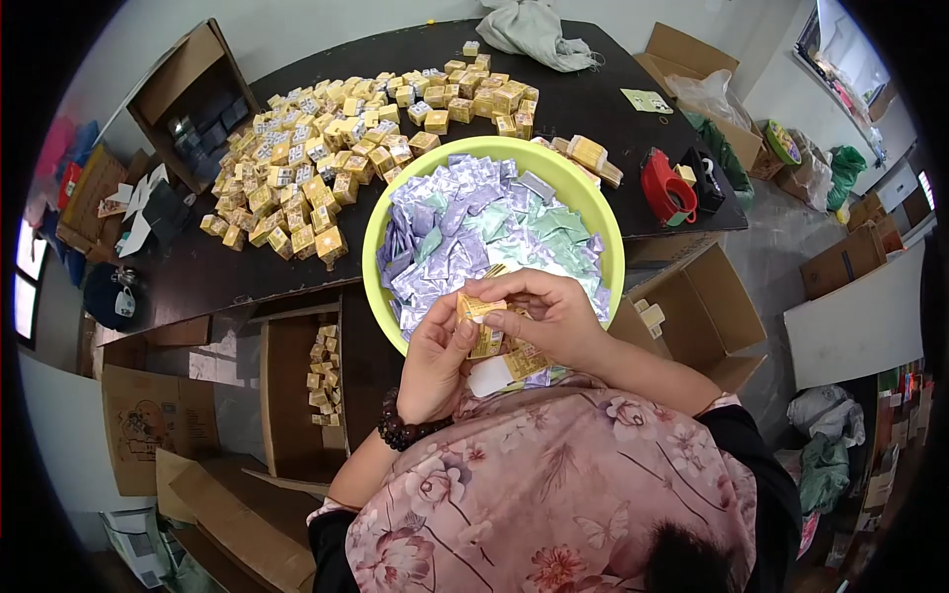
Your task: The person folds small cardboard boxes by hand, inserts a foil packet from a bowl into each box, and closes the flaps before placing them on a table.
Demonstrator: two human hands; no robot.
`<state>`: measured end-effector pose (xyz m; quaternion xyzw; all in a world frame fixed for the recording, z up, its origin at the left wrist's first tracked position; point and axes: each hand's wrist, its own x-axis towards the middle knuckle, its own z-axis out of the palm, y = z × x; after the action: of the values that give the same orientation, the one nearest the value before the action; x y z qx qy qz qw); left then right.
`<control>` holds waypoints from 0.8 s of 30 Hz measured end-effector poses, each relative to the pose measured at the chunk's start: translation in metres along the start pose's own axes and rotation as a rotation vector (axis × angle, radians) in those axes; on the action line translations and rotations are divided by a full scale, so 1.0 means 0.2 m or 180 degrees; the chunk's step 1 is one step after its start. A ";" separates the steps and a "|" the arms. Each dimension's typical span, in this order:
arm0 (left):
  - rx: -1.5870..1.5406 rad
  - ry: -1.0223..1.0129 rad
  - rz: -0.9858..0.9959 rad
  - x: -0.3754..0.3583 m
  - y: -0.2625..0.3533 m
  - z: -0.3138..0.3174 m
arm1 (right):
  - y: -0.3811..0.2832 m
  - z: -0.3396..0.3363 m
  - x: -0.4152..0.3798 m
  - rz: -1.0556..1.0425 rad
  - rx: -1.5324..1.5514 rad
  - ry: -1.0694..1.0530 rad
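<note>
Held box was noted yel.; basin lime-yel.; sachets lilac & pale grn.; garment recorded pink, w/ floral & butterfly print; tape dispenser logged red.

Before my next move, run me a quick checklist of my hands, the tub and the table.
1. Small yellow carton gripped: ok, left hand and right hand both hold it.
2. Carton fully closed: cannot tell, partly covered.
3. Packets within reach: ok, plenty in the tub.
4. Yellow boxes neatly stacked: not ok, heaped loosely on the table.
5. Red tape dispenser away from hands: ok, beyond the tub, rightward.
</note>
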<state>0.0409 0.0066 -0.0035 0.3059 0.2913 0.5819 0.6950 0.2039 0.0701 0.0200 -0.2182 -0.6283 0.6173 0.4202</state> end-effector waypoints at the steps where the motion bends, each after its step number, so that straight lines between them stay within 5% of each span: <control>1: -0.0022 0.0058 0.0009 0.00 0.00 0.00 | 0.01 0.00 0.00 0.0002 0.0002 -0.0005; 7: 0.0449 0.0016 0.0271 0.00 -0.02 -0.03 | 0.00 -0.02 0.00 -0.0063 -0.0122 -0.0131; 9: 0.0399 -0.0014 0.0241 0.00 -0.01 -0.03 | -0.01 -0.04 0.00 -0.0839 -0.1349 -0.0360; 19: 0.0874 0.0185 0.0376 -0.04 0.01 -0.11 | -0.01 -0.05 -0.04 -0.1617 -0.2706 -0.0779; 22: 0.0842 0.1260 0.0959 -0.10 0.18 -0.28 | -0.04 -0.11 -0.08 -0.0908 -0.3016 -0.0694; 24: 0.1878 0.2115 0.1286 -0.17 0.23 -0.57 | -0.01 -0.17 -0.15 -0.0806 -0.3477 -0.0852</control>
<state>-0.0805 -0.0112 -0.0393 0.3379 0.5847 0.6639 0.3213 0.2472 0.0667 0.0102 -0.2466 -0.9249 0.1704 0.2339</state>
